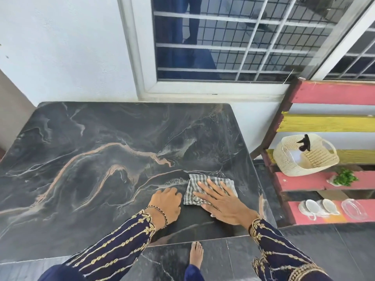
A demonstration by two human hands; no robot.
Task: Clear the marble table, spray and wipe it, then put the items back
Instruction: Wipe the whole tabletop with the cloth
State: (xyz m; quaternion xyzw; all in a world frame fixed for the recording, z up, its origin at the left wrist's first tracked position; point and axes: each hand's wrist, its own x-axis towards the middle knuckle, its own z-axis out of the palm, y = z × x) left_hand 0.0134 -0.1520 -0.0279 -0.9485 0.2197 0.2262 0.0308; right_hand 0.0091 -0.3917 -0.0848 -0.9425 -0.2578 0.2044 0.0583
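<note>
The marble table [91, 138] lay open leftward and beyond. A painted rack [334, 96] stood near its right edge, the wall [60, 47] against its back.

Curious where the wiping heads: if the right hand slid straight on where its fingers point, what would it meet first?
Nothing, seemingly: the right hand on the grey checked cloth has only bare black marble table ahead.

Left arm [113, 246] and right arm [280, 252] reach forward, dark-sleeved to wrists. Right hand [220, 201] flat, palm down, fingers straight, spread. Left hand [166, 201] just beside it, palm down, fingers loosely bent. Bare foot [196, 254] below.
</note>
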